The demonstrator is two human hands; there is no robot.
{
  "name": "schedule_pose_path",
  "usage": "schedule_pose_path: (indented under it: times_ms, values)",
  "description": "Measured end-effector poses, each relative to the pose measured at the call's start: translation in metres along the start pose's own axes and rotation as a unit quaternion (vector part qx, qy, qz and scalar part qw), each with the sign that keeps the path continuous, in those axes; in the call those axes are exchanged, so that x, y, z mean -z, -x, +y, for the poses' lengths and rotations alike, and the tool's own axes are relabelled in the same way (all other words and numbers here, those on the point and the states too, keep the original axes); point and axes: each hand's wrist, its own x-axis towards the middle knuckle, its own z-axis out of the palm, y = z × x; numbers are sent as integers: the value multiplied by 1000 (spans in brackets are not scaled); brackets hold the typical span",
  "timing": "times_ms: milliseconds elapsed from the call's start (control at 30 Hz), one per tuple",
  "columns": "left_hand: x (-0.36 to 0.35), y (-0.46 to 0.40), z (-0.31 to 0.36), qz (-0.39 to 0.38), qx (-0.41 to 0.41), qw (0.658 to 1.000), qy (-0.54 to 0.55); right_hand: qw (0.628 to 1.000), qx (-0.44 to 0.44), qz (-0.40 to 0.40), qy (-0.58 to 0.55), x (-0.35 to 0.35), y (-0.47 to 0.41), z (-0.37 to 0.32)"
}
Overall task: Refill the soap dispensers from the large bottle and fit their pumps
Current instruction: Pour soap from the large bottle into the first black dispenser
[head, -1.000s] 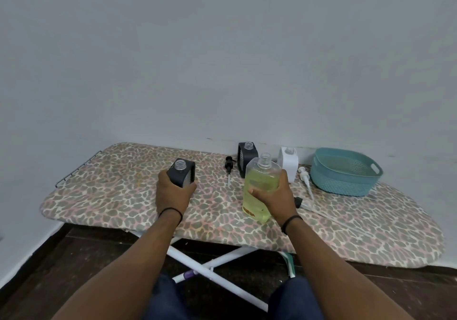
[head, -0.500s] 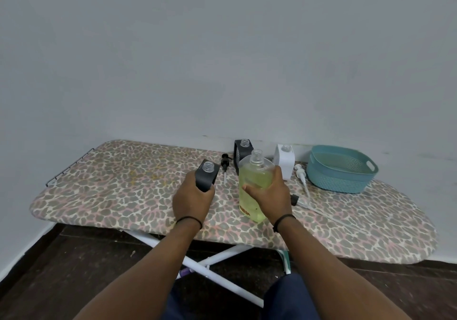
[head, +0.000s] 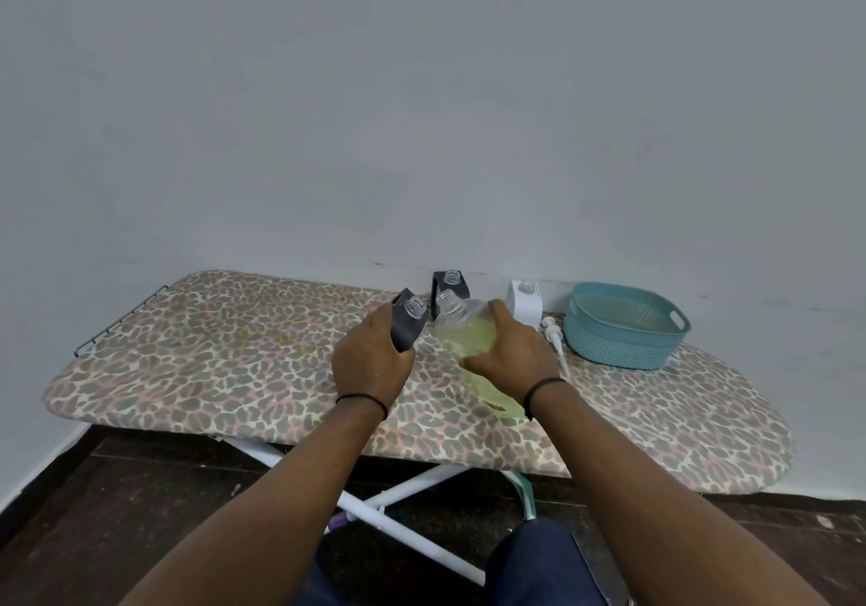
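Now, change: the bottle (head: 468,338), upright a second ago, is tipping left over the board (head: 187,362).
Meaning: pouring is likely starting.
Bottle axis: slanting, mouth pointing far-left, almost meeting the dispenser (head: 408,326) mouth.
Grips: left hand (head: 372,362) is gripping the dispenser; right hand (head: 508,357) is gripping the bottle.

No legible text, label, brand or number anywhere.
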Motion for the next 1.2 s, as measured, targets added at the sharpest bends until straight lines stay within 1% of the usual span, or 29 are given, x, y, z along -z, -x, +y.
schedule_pose_path:
  times_ms: [167, 233, 400, 633, 833, 1200]
  values:
    - [0, 0, -1, 29, -79, 996, -16, 999, 15, 4, 47, 5, 1, -2]
    - [1, -2, 0, 36, -94, 995, -20, 998, 18, 4, 60, 5, 1, -2]
    - [4, -4, 1, 28, -96, 995, -26, 997, 24, 6, 76, 7, 0, -2]
    - [2, 0, -1, 30, -96, 994, -31, 995, 26, -12, 95, 10, -2, -2]
    - [-2, 2, -5, 12, -91, 995, -25, 994, 29, -12, 106, 10, -3, -3]
    - [-2, 8, -6, 35, -124, 991, -27, 983, 47, -13, 176, 16, -6, -9]
